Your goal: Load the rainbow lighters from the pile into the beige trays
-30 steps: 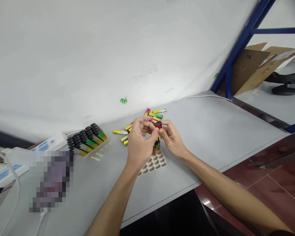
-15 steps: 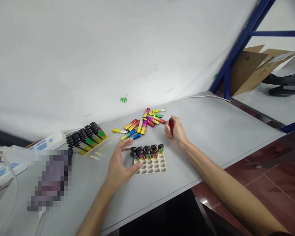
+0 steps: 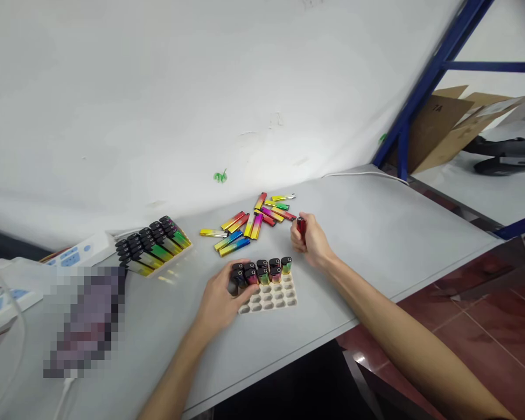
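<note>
Fingers of the right hand are curled closed around a red lighter, held roughly upright with its top end exposed beside the thumb; the grip hides most of the body. The left hand is partly open, thumb and fingers bent around the left end of two rows of standing lighters; whether the fingertips press on these or on the pale tray beneath cannot be told. The tray's pocketed surface extends to the right of the left thumb, with bare pockets on its near side. Beyond both hands lies a scatter of loose lighters, some overlapping; a blue-and-yellow lighter is among those nearest the left fingers. Farther out, to the left of the left hand, stands a filled block of lighters, black ends uppermost. Handling, as judged from appearance: each lighter is probably light and stiff, its glossy body somewhat slippery, its shell unlikely to yield under a modest pinch. The best hold is thumb and forefinger across the flat sides just below the black end, leaving the lower body free and the top mechanism unpressed.
</note>
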